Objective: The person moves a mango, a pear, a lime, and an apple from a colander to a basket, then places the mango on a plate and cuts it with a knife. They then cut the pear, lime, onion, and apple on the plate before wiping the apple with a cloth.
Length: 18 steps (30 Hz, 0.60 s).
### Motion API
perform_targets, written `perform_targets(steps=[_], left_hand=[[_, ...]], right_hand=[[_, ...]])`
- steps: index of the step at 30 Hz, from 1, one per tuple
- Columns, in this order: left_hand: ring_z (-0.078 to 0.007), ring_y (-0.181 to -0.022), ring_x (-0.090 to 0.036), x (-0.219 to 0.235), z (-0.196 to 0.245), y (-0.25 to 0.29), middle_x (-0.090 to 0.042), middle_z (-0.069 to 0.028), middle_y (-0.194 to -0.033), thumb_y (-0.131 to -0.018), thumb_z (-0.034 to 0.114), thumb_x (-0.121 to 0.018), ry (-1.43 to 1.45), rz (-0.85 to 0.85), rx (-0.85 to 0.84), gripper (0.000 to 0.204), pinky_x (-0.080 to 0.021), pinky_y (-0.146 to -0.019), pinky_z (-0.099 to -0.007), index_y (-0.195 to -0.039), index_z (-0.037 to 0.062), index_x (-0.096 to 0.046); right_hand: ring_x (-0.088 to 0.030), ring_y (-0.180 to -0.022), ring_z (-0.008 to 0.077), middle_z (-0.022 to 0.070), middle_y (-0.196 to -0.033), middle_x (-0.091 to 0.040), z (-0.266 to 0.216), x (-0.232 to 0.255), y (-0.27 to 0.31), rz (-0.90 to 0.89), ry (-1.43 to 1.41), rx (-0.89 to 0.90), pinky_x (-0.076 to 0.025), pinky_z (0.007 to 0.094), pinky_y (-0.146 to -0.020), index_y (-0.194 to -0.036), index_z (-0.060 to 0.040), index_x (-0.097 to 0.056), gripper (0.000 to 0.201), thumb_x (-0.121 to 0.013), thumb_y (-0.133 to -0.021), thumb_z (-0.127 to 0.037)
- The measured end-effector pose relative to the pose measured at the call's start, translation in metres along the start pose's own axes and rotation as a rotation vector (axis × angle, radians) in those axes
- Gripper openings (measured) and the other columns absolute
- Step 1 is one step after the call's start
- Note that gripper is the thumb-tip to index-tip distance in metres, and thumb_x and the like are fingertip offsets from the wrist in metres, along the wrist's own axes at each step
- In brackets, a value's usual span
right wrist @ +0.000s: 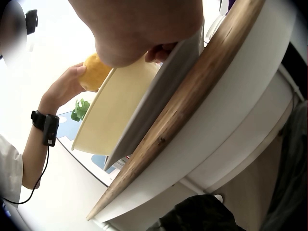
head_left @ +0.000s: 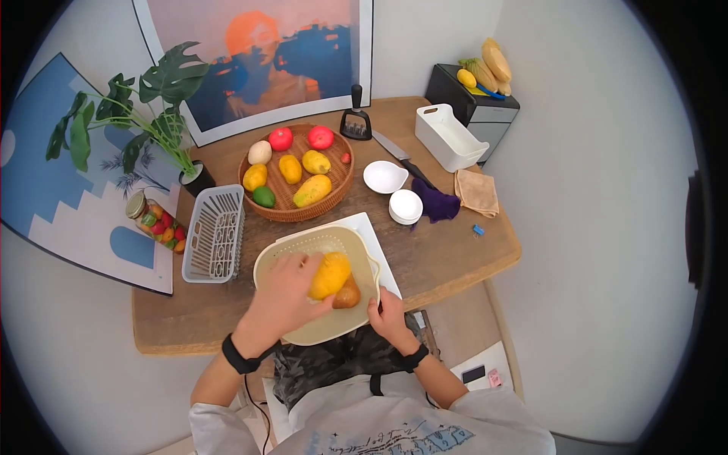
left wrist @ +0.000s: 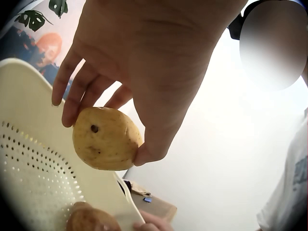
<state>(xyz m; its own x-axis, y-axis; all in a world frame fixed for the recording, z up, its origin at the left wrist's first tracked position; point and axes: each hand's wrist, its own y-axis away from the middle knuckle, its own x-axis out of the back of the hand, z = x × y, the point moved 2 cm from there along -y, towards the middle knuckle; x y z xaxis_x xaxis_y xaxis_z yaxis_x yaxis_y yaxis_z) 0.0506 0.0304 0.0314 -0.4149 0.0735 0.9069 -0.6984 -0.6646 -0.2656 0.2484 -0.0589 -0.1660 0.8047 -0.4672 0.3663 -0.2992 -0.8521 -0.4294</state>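
My left hand holds a yellow mango over the cream colander, thumb on one side and fingertips on the other. A dark round spot marks the mango in the left wrist view. Below it, inside the colander, lies a brown pear-like fruit, partly hidden by the mango in the head view. My right hand grips the colander's near right rim. The colander overlaps a white cutting board; in the right wrist view, it sits tilted close against the board.
A round wicker basket of fruit stands behind the colander. At left are a grey plastic basket and a jar. White bowls, a knife, a purple cloth and a white bin occupy the right.
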Motion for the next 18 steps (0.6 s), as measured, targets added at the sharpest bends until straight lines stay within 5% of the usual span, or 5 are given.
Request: perform_targets(steps=[3, 8, 11, 18], left_hand=[[-0.038, -0.095, -0.065, 0.037, -0.009, -0.021, -0.064, -0.0192, -0.11, -0.075, 0.029, -0.081, -0.111, 0.153, 0.017, 0.065, -0.053, -0.085, -0.0446, -0.128, 0.0, -0.057], [-0.0405, -0.118, -0.054, 0.049, -0.061, -0.072, -0.056, -0.0221, -0.13, -0.078, 0.024, -0.08, -0.349, 0.511, 0.065, 0.064, -0.045, -0.098, -0.0481, -0.132, 0.0006, -0.054], [-0.0405, -0.126, -0.048, 0.023, -0.064, -0.066, -0.051, -0.0225, -0.136, -0.079, 0.023, -0.078, -0.301, 0.465, 0.054, 0.063, -0.04, -0.104, -0.0492, -0.133, 0.0013, -0.054], [-0.035, -0.115, -0.055, -0.049, -0.007, -0.009, -0.06, -0.0154, -0.118, -0.08, 0.027, -0.076, -0.187, 0.1, -0.165, 0.049, -0.041, -0.101, -0.0474, -0.12, 0.0036, -0.061]], right_hand=[[-0.057, -0.058, 0.0346, 0.0185, -0.069, -0.057, -0.002, 0.001, 0.0, -0.003, -0.003, -0.01, -0.046, 0.0418, -0.056, -0.097, -0.0003, -0.064, 0.015, -0.058, -0.087, -0.009], [-0.059, -0.059, 0.0338, 0.0187, -0.071, -0.059, -0.008, 0.002, -0.001, -0.014, -0.014, -0.028, -0.047, 0.0411, -0.057, -0.103, -0.0005, -0.066, 0.02, -0.058, -0.087, -0.009], [-0.059, -0.06, 0.0341, 0.0191, -0.072, -0.059, -0.008, 0.002, -0.002, 0.01, -0.025, 0.01, -0.047, 0.0414, -0.058, -0.105, -0.0006, -0.066, 0.021, -0.058, -0.087, -0.009], [-0.058, -0.059, 0.0354, 0.0192, -0.071, -0.059, 0.005, 0.0, 0.004, -0.035, 0.001, -0.011, -0.046, 0.0428, -0.057, -0.101, -0.0002, -0.065, 0.018, -0.058, -0.087, -0.009]])
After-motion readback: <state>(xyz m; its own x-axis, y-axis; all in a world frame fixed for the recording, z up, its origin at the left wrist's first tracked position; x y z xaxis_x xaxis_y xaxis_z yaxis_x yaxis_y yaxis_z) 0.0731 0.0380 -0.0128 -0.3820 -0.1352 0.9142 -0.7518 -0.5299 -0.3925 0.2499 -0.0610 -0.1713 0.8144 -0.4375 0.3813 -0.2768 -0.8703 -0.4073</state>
